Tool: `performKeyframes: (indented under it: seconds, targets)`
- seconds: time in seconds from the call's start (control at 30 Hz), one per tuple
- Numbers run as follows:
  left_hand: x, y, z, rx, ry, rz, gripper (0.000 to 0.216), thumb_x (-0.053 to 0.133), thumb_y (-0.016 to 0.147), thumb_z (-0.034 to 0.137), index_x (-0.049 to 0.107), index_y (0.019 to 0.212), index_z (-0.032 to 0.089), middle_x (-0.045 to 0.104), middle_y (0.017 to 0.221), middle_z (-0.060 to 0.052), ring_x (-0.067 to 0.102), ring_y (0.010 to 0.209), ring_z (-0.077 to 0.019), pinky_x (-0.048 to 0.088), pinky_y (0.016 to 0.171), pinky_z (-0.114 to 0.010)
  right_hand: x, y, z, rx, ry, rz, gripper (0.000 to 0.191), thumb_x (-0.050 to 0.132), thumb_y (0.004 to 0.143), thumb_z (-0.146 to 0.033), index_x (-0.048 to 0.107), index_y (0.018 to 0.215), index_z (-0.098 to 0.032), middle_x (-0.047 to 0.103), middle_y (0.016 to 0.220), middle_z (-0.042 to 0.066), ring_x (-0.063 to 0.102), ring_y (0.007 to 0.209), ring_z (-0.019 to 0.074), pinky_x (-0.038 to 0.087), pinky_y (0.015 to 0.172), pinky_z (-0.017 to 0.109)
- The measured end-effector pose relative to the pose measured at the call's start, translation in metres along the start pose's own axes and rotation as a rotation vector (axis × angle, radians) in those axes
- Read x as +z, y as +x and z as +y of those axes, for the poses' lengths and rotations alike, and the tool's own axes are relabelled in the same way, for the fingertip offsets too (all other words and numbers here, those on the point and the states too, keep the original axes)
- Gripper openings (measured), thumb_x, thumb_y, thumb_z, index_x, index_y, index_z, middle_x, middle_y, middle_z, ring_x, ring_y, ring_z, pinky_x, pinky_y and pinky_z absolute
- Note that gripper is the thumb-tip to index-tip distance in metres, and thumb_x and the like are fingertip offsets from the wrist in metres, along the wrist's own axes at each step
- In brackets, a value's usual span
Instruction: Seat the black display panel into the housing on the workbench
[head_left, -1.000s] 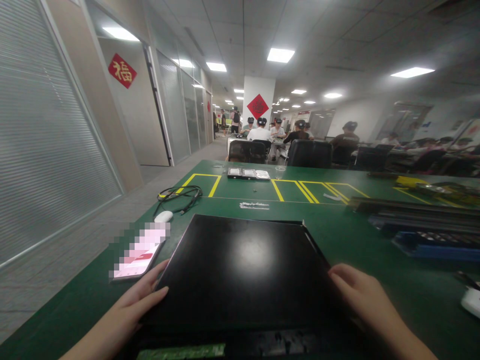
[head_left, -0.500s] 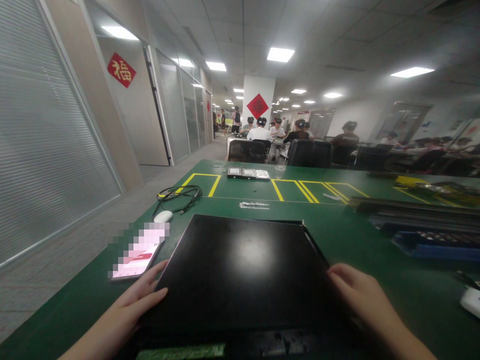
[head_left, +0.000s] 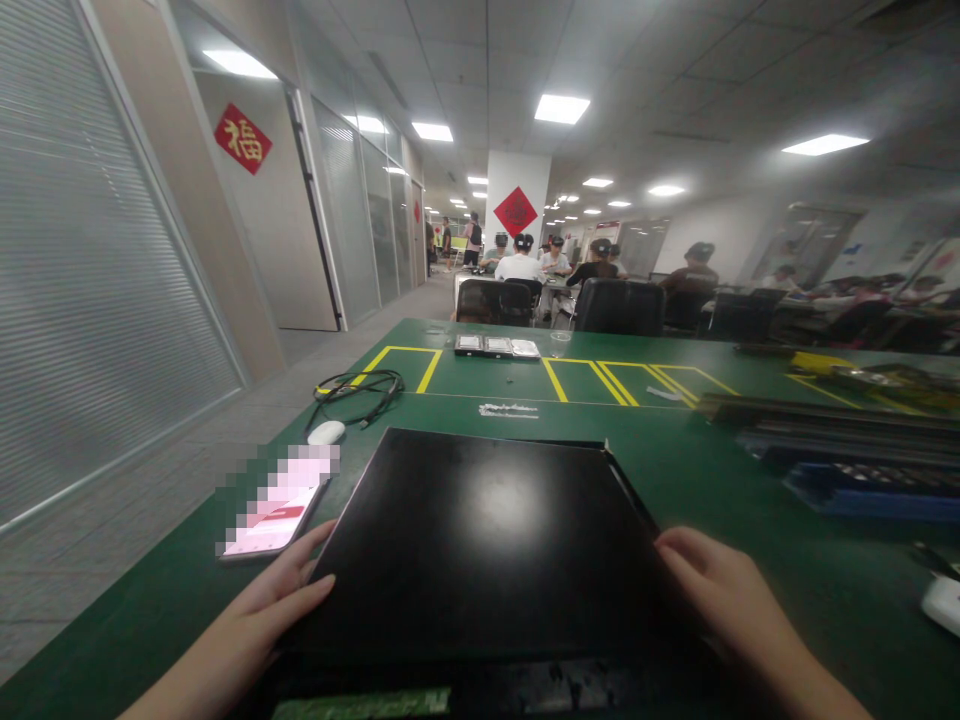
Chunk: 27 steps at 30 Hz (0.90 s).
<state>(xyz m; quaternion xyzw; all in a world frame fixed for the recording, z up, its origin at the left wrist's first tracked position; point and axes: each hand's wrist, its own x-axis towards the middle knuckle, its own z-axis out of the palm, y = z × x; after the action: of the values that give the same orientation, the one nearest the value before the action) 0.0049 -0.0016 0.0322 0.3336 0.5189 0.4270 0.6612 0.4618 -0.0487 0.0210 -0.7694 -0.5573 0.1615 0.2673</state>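
A large flat black display panel [head_left: 487, 540] lies in front of me, with a blurred patch of light reflected on its surface. Part of a green circuit board [head_left: 364, 704] shows along its near edge. My left hand [head_left: 281, 590] grips the left edge, thumb on top and fingers reaching along the side. At the opposite edge, my right hand [head_left: 712, 575] is closed around the panel's side, its fingertips hidden. A thin dark frame [head_left: 626, 480] shows along the panel's right side.
On the green table [head_left: 465, 385] lie a phone [head_left: 281, 515], a white mouse [head_left: 327, 433], a coiled black cable [head_left: 367, 395] and hard drives [head_left: 496, 347]. To the right are a blue tray [head_left: 870, 490] and dark long parts [head_left: 810, 430]. People sit farther back.
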Motion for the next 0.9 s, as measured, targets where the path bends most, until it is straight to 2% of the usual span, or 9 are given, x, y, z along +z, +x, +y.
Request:
performKeyframes:
  seconds: [0.17, 0.3, 0.4, 0.57, 0.9]
  targets:
    - [0.001, 0.003, -0.004, 0.019, -0.056, -0.029, 0.104, 0.090, 0.063, 0.034, 0.036, 0.153, 0.029, 0.079, 0.116, -0.007, 0.074, 0.102, -0.0369, 0.063, 0.077, -0.038, 0.001, 0.000, 0.000, -0.011, -0.014, 0.016, 0.032, 0.049, 0.079, -0.049, 0.073, 0.078, -0.027, 0.076, 0.077, 0.001, 0.070, 0.074, 0.0235, 0.050, 0.066, 0.032]
    - [0.003, 0.006, -0.008, 0.068, -0.124, -0.054, 0.104, 0.087, 0.067, 0.027, 0.031, 0.154, 0.026, 0.080, 0.113, -0.007, 0.075, 0.100, -0.0331, 0.062, 0.078, -0.034, 0.000, 0.000, -0.001, -0.023, -0.020, 0.029, 0.032, 0.049, 0.079, -0.049, 0.072, 0.076, -0.028, 0.075, 0.075, 0.001, 0.070, 0.072, 0.0231, 0.050, 0.065, 0.032]
    - [0.001, 0.008, -0.009, 0.065, -0.105, -0.049, 0.104, 0.087, 0.067, 0.029, 0.030, 0.155, 0.026, 0.080, 0.114, -0.007, 0.075, 0.101, -0.0330, 0.062, 0.078, -0.033, 0.000, -0.001, -0.003, -0.010, -0.017, 0.021, 0.032, 0.050, 0.079, -0.050, 0.072, 0.077, -0.027, 0.076, 0.075, 0.001, 0.070, 0.071, 0.0233, 0.050, 0.063, 0.032]
    - [-0.002, 0.011, -0.013, 0.095, -0.091, -0.036, 0.106, 0.089, 0.064, 0.031, 0.034, 0.154, 0.026, 0.078, 0.119, -0.009, 0.072, 0.107, -0.0342, 0.062, 0.078, -0.033, 0.000, -0.002, -0.003, -0.012, 0.001, 0.009, 0.033, 0.049, 0.080, -0.050, 0.072, 0.078, -0.027, 0.076, 0.076, 0.003, 0.070, 0.072, 0.0244, 0.051, 0.065, 0.033]
    - [-0.002, 0.012, -0.014, 0.093, -0.078, -0.023, 0.102, 0.088, 0.064, 0.033, 0.038, 0.152, 0.027, 0.078, 0.120, -0.010, 0.072, 0.106, -0.0371, 0.059, 0.088, -0.041, 0.000, -0.001, -0.004, -0.017, 0.013, 0.006, 0.033, 0.050, 0.079, -0.052, 0.072, 0.077, -0.027, 0.075, 0.073, 0.003, 0.070, 0.070, 0.0244, 0.050, 0.061, 0.033]
